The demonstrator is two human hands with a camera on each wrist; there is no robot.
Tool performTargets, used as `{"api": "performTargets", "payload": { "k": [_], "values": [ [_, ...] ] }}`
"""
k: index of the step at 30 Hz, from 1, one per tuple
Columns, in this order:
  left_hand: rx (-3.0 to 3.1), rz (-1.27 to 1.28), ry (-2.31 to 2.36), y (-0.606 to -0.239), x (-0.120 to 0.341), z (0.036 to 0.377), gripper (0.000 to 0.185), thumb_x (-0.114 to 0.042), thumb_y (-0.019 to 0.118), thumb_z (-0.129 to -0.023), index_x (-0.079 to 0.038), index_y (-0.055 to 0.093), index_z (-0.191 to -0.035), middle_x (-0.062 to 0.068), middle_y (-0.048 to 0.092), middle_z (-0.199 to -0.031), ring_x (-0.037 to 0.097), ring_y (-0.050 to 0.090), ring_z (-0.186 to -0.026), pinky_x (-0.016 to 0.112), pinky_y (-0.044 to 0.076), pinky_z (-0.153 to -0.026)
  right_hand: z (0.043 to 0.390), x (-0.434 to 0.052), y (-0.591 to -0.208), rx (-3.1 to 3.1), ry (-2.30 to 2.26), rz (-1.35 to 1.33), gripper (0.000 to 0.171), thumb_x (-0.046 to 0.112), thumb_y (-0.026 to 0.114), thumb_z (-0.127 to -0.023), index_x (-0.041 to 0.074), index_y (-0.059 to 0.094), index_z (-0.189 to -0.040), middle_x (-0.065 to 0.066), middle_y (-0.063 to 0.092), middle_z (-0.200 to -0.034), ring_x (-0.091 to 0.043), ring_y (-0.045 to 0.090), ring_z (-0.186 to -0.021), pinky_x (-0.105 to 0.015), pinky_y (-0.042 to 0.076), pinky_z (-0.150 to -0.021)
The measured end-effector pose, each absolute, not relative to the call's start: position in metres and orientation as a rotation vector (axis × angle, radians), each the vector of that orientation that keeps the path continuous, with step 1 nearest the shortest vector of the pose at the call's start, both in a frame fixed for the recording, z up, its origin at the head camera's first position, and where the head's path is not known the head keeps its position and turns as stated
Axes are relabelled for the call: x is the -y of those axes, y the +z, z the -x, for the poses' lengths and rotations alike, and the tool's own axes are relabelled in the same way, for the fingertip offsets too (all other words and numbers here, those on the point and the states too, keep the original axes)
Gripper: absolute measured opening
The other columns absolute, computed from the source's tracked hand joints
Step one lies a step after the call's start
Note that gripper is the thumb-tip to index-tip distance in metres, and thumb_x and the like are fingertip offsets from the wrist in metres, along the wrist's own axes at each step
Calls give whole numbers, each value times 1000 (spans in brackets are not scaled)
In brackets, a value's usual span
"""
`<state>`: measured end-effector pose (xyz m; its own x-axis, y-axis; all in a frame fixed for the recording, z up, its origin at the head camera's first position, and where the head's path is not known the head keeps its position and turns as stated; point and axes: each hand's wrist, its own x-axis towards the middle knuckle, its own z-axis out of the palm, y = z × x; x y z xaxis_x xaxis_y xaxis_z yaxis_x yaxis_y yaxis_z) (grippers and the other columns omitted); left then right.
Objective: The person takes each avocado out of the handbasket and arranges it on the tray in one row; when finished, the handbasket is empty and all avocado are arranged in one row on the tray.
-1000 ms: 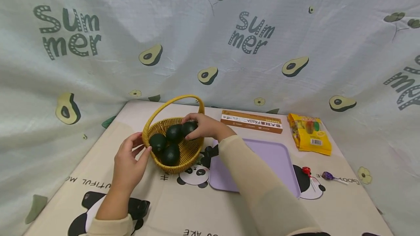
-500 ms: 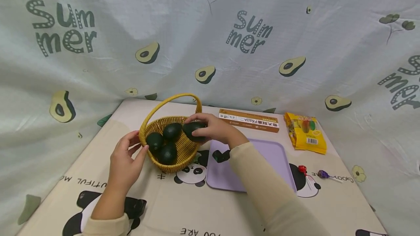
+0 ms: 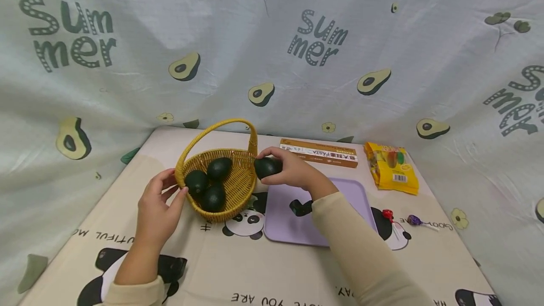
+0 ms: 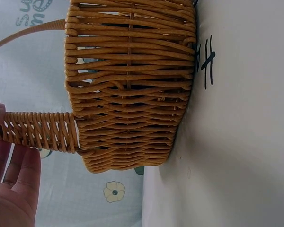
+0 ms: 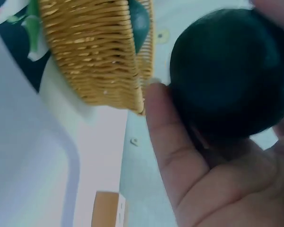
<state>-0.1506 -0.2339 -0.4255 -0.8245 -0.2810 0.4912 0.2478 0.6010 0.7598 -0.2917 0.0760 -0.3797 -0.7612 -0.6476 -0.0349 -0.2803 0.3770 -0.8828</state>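
In the head view, a yellow wicker basket (image 3: pixel 240 188) with a tall arched handle stands at the left of the table. Three dark green avocados (image 3: pixel 219 169) lie inside it. My left hand (image 3: pixel 159 207) pinches the lower left part of the handle between thumb and fingers; the left wrist view shows this grip on the woven handle (image 4: pixel 42 130). Just past the basket's right rim, my right hand (image 3: pixel 293 169) holds another dark green avocado (image 3: pixel 267 167). Up close in the right wrist view, that avocado (image 5: pixel 232 75) sits between fingers and thumb, apart from the basket.
A lilac tray (image 3: pixel 280 230) lies right of the basket, partly under my right forearm. Behind it is a pasta box (image 3: pixel 318 153). A yellow candy bag (image 3: pixel 393 169), a red lollipop (image 3: pixel 387 214) and a purple lollipop (image 3: pixel 414 220) lie further right. A printed curtain hangs behind.
My right hand has lifted an avocado out of the basket and carried it rightward past the rim. My left hand keeps its hold on the handle. The head view has shifted slightly.
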Motion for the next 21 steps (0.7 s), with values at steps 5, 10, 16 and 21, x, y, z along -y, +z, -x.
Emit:
{"api": "performTargets", "payload": {
  "k": [5, 10, 16, 21],
  "values": [
    [2249, -31, -1167, -425, 234, 150, 53, 2, 74, -91, 0, 52, -140, 16, 60, -130, 29, 62, -122, 4, 45, -100, 288, -82, -389, -2388, -1209, 890, 53, 17, 83, -84, 18, 63, -133, -3, 62, -127, -23, 62, -108, -37, 59, -89],
    [2245, -32, -1166, -426, 234, 150, 53, 2, 74, -92, -1, 53, -140, 15, 60, -130, 29, 61, -122, 7, 46, -102, 283, -88, -402, -2442, -1102, 878, 60, 18, 82, -82, 22, 61, -138, -1, 61, -134, -21, 59, -115, -40, 56, -101],
    [2244, -36, -1171, -426, 234, 150, 53, 1, 74, -92, -2, 52, -141, 15, 60, -131, 28, 61, -122, 5, 46, -101, 278, -91, -415, -2486, -1048, 834, 63, 21, 84, -81, 23, 62, -139, 1, 61, -137, -19, 57, -120, -39, 55, -104],
    [2246, -34, -1166, -426, 234, 150, 53, 2, 73, -92, -1, 53, -140, 15, 60, -130, 28, 61, -122, 5, 46, -101, 275, -92, -422, -2537, -1001, 799, 65, 25, 87, -78, 18, 63, -139, -1, 62, -137, -21, 57, -121, -41, 54, -106]
  ]
}}
